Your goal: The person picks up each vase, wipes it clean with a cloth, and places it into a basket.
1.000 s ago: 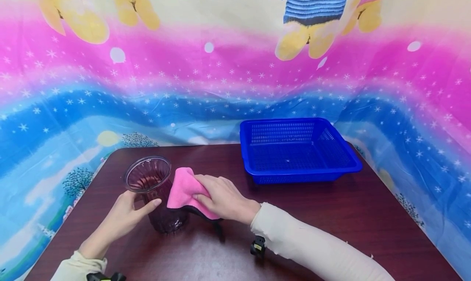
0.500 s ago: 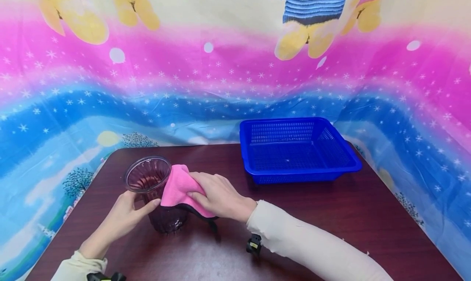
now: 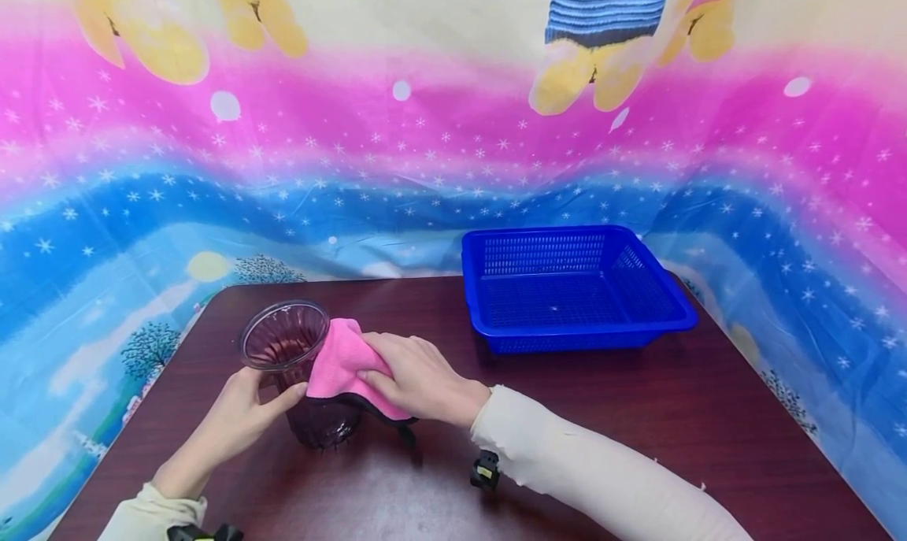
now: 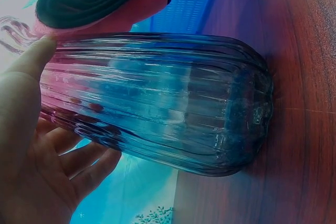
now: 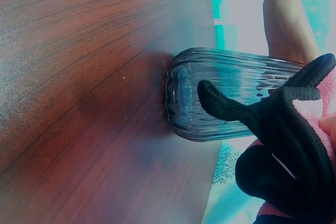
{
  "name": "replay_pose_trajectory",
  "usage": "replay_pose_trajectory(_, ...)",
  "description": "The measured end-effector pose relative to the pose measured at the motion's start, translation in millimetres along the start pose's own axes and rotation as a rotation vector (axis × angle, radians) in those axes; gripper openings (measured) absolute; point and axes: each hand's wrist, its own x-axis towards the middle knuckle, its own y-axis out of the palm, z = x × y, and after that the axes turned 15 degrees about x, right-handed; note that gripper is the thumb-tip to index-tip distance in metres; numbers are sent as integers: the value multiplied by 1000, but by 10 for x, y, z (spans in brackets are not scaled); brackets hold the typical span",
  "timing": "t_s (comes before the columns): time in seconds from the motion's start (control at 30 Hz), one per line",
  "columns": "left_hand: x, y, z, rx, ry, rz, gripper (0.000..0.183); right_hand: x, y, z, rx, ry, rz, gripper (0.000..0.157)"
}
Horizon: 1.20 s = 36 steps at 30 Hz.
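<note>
A ribbed, purple-tinted glass vase [image 3: 322,423] with a flared rim stands upright at the left of the table. My left hand [image 3: 237,415] grips it below the rim, thumb in front and fingers round the far side, as the left wrist view of the vase [image 4: 168,98] shows. In my right hand [image 3: 418,379] is a bunched pink cloth [image 3: 350,368] with a dark edge, pinched between thumb and fingers. The cloth lies against the right side of the vase, just under the rim. In the right wrist view, the cloth's dark underside [image 5: 294,145] hides part of the glass.
A blue plastic basket [image 3: 581,340] with perforated walls sits at the back right of the dark wooden table [image 3: 602,446]. A printed cloth backdrop [image 3: 425,131] hangs behind and along both sides.
My right hand has moved left with the pink cloth, bringing it from beside the vase to against its side. The left hand and the vase have stayed in place.
</note>
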Motion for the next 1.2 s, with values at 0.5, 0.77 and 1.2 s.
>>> replay_pose_trajectory(0.5, 6, 6, -6, -11, 0, -1, 45, -6, 62, -11, -13, 19, 19, 36)
replay_pose_trajectory(0.77, -11, 0, -6, -42, -4, -6, 49, -4, 95, -6, -17, 32, 27, 32)
replay_pose_trajectory(1.2, -11, -2, -17, -85, -8, 8, 48, -23, 131, -36, -30, 47, 53, 28)
